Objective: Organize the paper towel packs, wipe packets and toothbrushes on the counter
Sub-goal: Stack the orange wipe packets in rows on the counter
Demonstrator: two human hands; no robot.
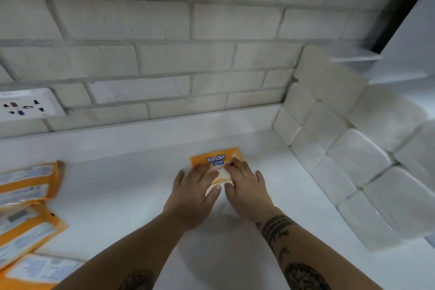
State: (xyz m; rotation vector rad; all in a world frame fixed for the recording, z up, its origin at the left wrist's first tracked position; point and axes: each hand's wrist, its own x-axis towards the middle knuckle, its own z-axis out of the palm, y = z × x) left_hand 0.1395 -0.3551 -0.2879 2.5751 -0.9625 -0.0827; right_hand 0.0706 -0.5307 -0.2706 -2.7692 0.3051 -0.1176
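Observation:
An orange wipe packet (217, 158) lies flat on the white counter (131, 186), label up, near the back wall. My left hand (194, 192) and my right hand (244, 188) both rest on its near half with straight fingers pressing down. Several more orange wipe packets (28, 207) lie face down in a loose heap at the left edge. White paper towel packs (341, 153) are stacked in rows along the right side. No toothbrush is in view.
A white brick wall (164, 54) rises behind the counter, with a low ledge at its foot. A wall socket (26, 106) sits at the left. A white shelf or cabinet side (404, 61) stands above the towel stack at the right.

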